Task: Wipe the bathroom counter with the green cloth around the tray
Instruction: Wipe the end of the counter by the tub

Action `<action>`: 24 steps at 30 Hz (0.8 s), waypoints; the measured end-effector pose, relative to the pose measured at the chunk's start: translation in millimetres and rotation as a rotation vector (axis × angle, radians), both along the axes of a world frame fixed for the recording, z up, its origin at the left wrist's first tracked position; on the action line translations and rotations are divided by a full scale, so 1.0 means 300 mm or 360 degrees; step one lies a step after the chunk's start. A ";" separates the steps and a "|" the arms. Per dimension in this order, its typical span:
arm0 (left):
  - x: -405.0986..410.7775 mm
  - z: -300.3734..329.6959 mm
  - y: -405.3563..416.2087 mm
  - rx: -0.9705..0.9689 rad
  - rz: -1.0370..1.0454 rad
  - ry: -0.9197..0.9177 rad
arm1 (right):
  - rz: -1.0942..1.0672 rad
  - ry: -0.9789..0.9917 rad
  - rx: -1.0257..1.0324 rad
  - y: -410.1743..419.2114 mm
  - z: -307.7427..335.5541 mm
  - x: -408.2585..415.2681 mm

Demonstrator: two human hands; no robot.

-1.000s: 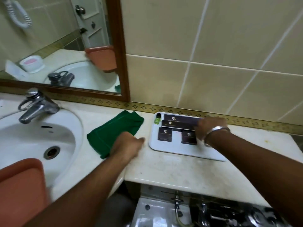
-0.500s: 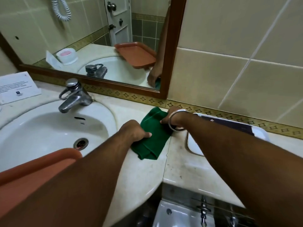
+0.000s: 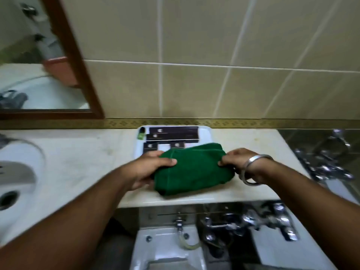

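Green terry cloth (image 3: pixel 191 168), folded into a thick pad, is stretched between both hands over the near edge of the white rectangular tray (image 3: pixel 204 133) — its long axis runs left to right, parallel to the front edge of the pale marble counter (image 3: pixel 81 152). The left hand (image 3: pixel 150 168) pinches the left end, thumb on top; the right hand (image 3: pixel 243 162), with a metal bangle at the wrist, grips the right end with curled fingers. Both forearms reach in from below, about equally near. Bare counter lies left and right of the tray, so a sideways sweep looks likeliest.
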State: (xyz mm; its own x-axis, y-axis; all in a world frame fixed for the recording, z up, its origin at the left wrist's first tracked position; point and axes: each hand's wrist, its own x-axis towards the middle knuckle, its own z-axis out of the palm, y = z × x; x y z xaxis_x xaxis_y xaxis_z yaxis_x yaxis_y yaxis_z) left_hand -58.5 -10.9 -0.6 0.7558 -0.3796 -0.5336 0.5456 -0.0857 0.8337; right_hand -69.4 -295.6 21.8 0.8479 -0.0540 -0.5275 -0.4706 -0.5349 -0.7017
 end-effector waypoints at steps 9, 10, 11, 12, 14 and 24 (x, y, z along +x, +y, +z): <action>-0.085 -0.081 -0.844 0.0566 0.0083 -0.0993 | -0.0465 -0.0069 -0.0805 -0.847 -0.078 -0.311; -0.094 -0.111 -0.825 0.0901 -0.0123 -0.1365 | -0.0167 -0.0156 -0.1360 -0.882 -0.096 -0.314; -0.104 -0.145 -0.797 0.1188 -0.0375 -0.1648 | 0.0119 -0.0338 -0.1764 -0.897 -0.116 -0.314; -0.113 -0.180 -0.765 0.1424 -0.0663 -0.1779 | 0.0396 -0.0548 -0.1891 -0.892 -0.137 -0.305; -0.126 -0.233 -0.699 0.1727 -0.1086 -0.1803 | 0.0893 -0.0798 -0.1738 -0.828 -0.161 -0.266; -0.127 -0.301 -0.661 0.1727 -0.1131 -0.2142 | 0.0920 -0.0733 -0.1585 -0.852 -0.351 0.088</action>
